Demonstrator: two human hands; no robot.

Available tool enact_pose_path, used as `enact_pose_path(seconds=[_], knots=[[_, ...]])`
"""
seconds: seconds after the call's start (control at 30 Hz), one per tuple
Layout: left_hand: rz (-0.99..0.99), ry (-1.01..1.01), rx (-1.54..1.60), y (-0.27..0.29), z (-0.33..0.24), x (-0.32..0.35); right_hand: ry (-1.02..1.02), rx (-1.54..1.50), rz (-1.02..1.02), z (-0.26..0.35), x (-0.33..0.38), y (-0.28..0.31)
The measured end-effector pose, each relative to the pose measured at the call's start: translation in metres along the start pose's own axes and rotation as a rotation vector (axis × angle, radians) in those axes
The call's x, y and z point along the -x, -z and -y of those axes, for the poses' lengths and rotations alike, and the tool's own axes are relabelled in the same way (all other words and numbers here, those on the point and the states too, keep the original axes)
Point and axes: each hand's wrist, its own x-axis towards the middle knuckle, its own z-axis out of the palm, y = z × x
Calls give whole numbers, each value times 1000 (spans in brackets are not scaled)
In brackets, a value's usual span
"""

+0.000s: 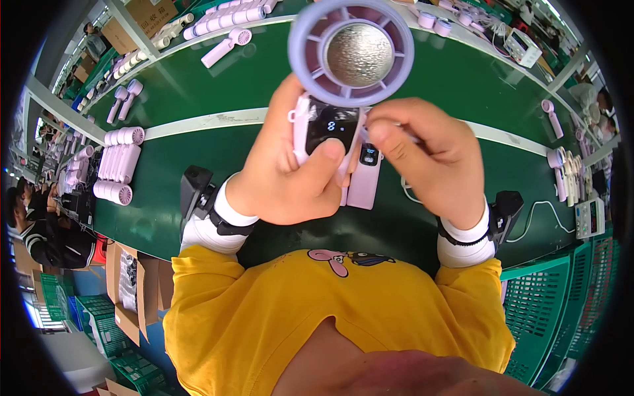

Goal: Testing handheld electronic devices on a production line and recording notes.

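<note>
My left hand (290, 165) is wrapped round a lilac handheld fan (300, 125) held up in front of me. Its round head, with a silvery textured disc in the middle, points upward in the view. The thumb presses on the fan's black panel, where a small display is lit. At the fan's right side, my right hand (436, 155) has its fingers pinched together; what they grip is hidden. A thin white cable (408, 191) shows just below that hand. Under both hands lies a second lilac fan (363, 185) with a lit display, partly covered.
Stacked lilac fans (120, 162) stand on the green table (191, 145) at left. Single fans (228, 47) lie farther back. More fans (561, 175) and a boxy meter (590, 219) are at right. Green crates (538, 317) and an open carton (129, 290) flank me. People work at far left.
</note>
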Motion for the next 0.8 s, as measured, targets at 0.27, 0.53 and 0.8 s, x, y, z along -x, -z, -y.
enact_pose_path(seconds=[0.27,0.53,0.8], knots=[[-242,-239,384,31,-64,30,62,-136,-401,11,0,33],[-797,41,-623,24,-24,55,141,-40,-606,-2,4,47],[-542,396,94,80,51,-56,284,-417,-620,22,22,80]])
